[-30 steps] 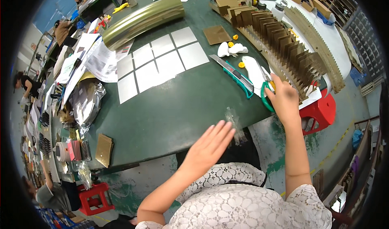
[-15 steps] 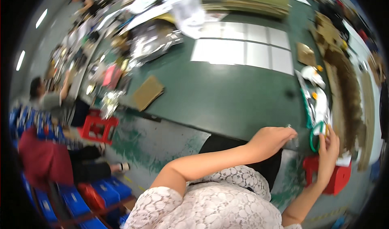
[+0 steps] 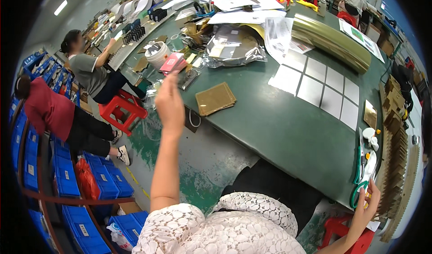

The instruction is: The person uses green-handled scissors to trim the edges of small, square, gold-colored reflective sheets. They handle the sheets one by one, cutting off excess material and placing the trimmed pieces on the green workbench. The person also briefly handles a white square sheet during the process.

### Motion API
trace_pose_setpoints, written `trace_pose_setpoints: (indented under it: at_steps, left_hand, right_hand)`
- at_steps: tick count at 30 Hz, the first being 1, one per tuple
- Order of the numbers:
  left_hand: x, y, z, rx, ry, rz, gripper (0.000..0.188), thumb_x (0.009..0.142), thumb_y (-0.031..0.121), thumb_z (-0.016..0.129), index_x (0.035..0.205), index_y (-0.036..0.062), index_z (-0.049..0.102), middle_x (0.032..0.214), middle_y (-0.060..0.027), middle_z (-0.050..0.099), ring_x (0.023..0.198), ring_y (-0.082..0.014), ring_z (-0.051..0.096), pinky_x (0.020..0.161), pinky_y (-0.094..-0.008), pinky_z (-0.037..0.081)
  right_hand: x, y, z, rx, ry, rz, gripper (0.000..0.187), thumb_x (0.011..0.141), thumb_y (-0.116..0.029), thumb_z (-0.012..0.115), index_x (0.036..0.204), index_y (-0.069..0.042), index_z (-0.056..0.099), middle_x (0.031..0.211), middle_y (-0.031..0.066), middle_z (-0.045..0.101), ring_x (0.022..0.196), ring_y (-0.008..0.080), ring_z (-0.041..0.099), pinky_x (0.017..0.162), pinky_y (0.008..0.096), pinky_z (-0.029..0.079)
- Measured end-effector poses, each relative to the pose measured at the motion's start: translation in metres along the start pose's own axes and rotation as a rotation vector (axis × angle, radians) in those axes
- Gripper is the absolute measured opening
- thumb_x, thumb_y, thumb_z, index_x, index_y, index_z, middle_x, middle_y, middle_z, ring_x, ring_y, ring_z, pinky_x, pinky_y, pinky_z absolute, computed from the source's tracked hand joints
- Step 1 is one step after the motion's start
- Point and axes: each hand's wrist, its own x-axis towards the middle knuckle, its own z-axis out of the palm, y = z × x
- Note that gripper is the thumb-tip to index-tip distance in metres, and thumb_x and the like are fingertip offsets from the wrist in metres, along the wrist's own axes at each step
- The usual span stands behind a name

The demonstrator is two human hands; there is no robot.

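Observation:
My left hand (image 3: 169, 106) is stretched out over the table's left front edge. Its fingers are pressed together and slightly blurred; whatever they may hold I cannot make out. Just beyond its fingertips lies a pink-red packet (image 3: 173, 62), beside a white tub (image 3: 157, 54). A stack of brown-gold square sheets (image 3: 215, 99) rests to the right of that hand. At the table's right corner my right hand (image 3: 366, 205) is open, thumb and fingers apart, beside the green handles of a pair of scissors (image 3: 356, 194). Pale rectangular sheets (image 3: 310, 86) lie in rows on the green table (image 3: 270, 128).
A gold film roll (image 3: 330, 44) and a clear plastic bag (image 3: 234, 47) sit farther back. Corrugated brown cardboard (image 3: 398, 164) runs along the right edge. Red stools (image 3: 120, 111), blue bins (image 3: 67, 175) and two people (image 3: 96, 69) are at left; another person (image 3: 353, 0) is far back.
My left hand has swung from the right front edge across to the left, near the pink-red packet. The view has turned left. My right hand stays beside the scissors.

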Motion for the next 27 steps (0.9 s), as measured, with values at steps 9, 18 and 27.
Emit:
trace_pose_setpoints:
  at_steps: [9,18,27]
  left_hand:
    - [0.019,-0.186,0.013,0.312,-0.387,0.050,0.041,0.094,0.024,0.052,0.126,-0.0012,0.051,0.132,-0.0246,0.049,0.125,-0.0382,0.044,0.107,-0.0433,0.032]
    - [0.021,-0.150,0.004,0.486,-0.742,-0.061,0.095,0.083,0.055,0.062,0.144,-0.0070,0.024,0.150,-0.0262,0.025,0.143,-0.0374,0.015,0.115,-0.0422,0.013]
    - [0.051,-0.168,-0.026,-0.005,-0.102,-0.144,0.041,0.094,0.031,0.056,0.118,-0.0018,0.060,0.115,-0.0171,0.062,0.109,-0.0259,0.057,0.097,-0.0334,0.041]
  right_hand:
    - [0.022,-0.063,0.028,0.054,-0.126,-0.135,0.032,0.088,-0.002,0.058,0.120,-0.001,0.057,0.114,0.0107,0.055,0.101,0.0211,0.053,0.078,0.0298,0.044]
    - [0.020,-0.083,0.046,0.041,-0.223,-0.126,0.033,0.086,-0.004,0.061,0.119,-0.002,0.058,0.116,0.0101,0.055,0.105,0.0229,0.051,0.084,0.0320,0.042]
    - [0.013,-0.074,0.028,0.103,-0.184,-0.145,0.032,0.085,-0.003,0.061,0.116,-0.002,0.059,0.114,0.0102,0.055,0.104,0.0235,0.051,0.086,0.0322,0.042]
